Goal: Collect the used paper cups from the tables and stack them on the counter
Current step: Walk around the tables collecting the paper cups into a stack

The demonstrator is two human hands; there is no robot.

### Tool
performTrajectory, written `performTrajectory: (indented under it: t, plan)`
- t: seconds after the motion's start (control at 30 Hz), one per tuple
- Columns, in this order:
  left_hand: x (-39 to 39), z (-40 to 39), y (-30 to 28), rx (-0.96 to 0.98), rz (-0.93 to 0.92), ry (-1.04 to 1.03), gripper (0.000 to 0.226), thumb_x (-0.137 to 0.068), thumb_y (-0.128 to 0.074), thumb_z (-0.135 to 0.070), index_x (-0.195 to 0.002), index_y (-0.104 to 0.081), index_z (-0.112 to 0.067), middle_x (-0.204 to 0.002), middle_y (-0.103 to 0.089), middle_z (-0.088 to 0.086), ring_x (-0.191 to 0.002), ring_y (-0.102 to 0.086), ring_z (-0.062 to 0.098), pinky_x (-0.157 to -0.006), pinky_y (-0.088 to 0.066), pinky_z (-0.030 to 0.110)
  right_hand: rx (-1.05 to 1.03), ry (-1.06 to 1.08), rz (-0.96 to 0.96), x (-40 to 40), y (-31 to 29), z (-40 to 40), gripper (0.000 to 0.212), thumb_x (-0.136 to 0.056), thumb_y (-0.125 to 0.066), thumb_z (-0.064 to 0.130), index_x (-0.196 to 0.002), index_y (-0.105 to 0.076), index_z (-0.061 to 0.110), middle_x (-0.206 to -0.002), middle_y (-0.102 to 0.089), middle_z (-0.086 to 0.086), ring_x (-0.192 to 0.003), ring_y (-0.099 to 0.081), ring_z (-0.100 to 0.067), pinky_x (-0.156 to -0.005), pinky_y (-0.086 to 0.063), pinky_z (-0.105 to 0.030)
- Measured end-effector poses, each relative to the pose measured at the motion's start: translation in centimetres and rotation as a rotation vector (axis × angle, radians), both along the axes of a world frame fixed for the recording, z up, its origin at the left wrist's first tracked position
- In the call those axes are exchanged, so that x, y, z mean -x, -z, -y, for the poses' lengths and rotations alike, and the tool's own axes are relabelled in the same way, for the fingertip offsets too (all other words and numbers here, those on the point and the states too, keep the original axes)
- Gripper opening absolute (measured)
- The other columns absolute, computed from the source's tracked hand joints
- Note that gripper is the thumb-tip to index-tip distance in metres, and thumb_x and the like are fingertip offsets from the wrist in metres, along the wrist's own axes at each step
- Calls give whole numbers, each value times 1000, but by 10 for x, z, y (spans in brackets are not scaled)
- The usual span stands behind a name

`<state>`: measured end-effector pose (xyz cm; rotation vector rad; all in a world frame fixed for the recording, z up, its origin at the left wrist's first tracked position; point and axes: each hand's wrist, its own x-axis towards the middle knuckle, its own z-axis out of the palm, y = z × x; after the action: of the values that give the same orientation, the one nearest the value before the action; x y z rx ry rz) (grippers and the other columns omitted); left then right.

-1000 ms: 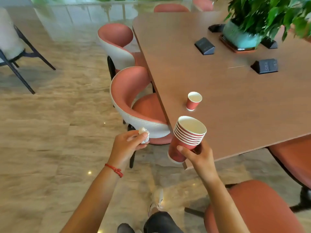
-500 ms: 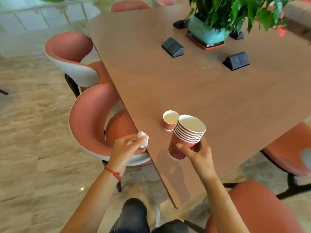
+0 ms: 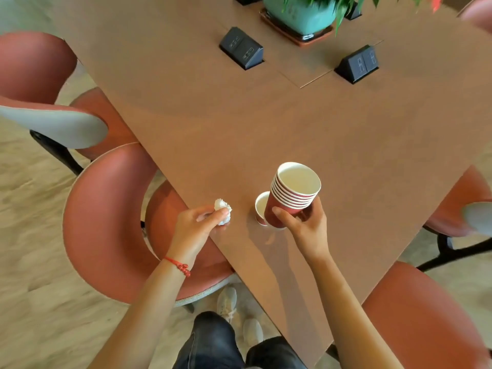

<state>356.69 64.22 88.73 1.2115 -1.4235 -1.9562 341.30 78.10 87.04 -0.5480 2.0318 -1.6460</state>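
Left hand pinching tissue, right hand gripping cup stack, now seemingly against lone cup

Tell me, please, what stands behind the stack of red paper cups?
A single red paper cup stands on the brown table, just behind the stack of red paper cups. Only its left part shows; the stack covers the rest.

Two hands show, the left hand and the right hand. One stack of red paper cups shows about six or seven nested rims; one single red paper cup stands on the one counter. There is one crumpled white tissue, two black socket boxes in full view, one teal plant pot, and at least four red chairs.
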Motion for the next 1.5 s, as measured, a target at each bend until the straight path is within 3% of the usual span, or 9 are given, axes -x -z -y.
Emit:
performTrajectory:
  t: [0.17,0.4,0.6,0.73,0.83,0.93,1.17,1.33,1.5]
  plan:
    - [12,19,22,-74,40,11,13,-77,-70,-7,-67,-73,-15,-68,-72,0,-66,-67,16,-64,-57,23,-71,52,-36,11,33,22,51,-66,-83,15,-97,-51,41,-93,-64,24,-91,-61,4,-75,-49,-13]
    - [26,39,32,-126,74,17,2,-77,-70,-8,-76,-71,-8,-71,-72,3,-67,-69,20,-63,-57,23,-165,65,-72,11,56,32,51,-57,-81,40,-95,-47,46,-91,-60,34,-89,-56,12,-68,-41,-3]
    - [32,41,42,-131,79,37,8,-76,-71,-8,-70,-73,-13,-68,-72,2,-67,-68,20,-62,-57,23,-278,56,-157,3,77,32,64,-54,-77,55,-108,-45,40,-104,-55,18,-105,-53,-10,-86,-45,-27]
    - [33,38,46,-146,81,52,8,-76,-71,-8,-70,-73,-13,-68,-71,3,-67,-67,21,-62,-57,23,-305,62,-60,-1,83,30,67,-47,-70,68,-103,-33,67,-109,-51,26,-101,-50,10,-75,-37,-2]
    - [32,35,48,-142,80,72,13,-76,-71,-9,-67,-75,-16,-69,-72,3,-68,-68,20,-61,-56,22,-312,44,-10,-2,90,28,72,-47,-74,65,-105,-32,63,-110,-48,32,-99,-45,23,-73,-35,4]
    - [31,36,50,-145,74,85,15,-76,-71,-10,-64,-76,-18,-68,-72,2,-68,-68,19,-61,-55,21,-316,35,23,-5,96,29,74,-53,-82,50,-108,-34,51,-107,-47,33,-95,-48,13,-72,-35,4]
    - [32,37,51,-167,64,98,13,-75,-72,-10,-64,-75,-16,-68,-72,1,-65,-67,17,-59,-55,21,-271,156,49,-12,92,36,58,-52,-75,56,-97,-40,53,-98,-54,29,-91,-48,24,-68,-36,4]
    - [41,32,54,-173,86,147,6,-78,-69,-5,-73,-72,-9,-72,-70,5,-63,-66,17,-60,-56,22,-256,174,122,-10,92,17,55,-64,-84,31,-100,-45,48,-100,-60,25,-95,-55,13,-75,-43,-11]
    - [56,17,55,-137,95,293,5,-79,-68,-7,-77,-72,-9,-72,-71,3,-65,-67,16,-62,-56,22,-200,259,151,-15,87,-13,57,-66,-83,27,-110,-49,37,-105,-63,19,-102,-60,-4,-83,-48,-24]
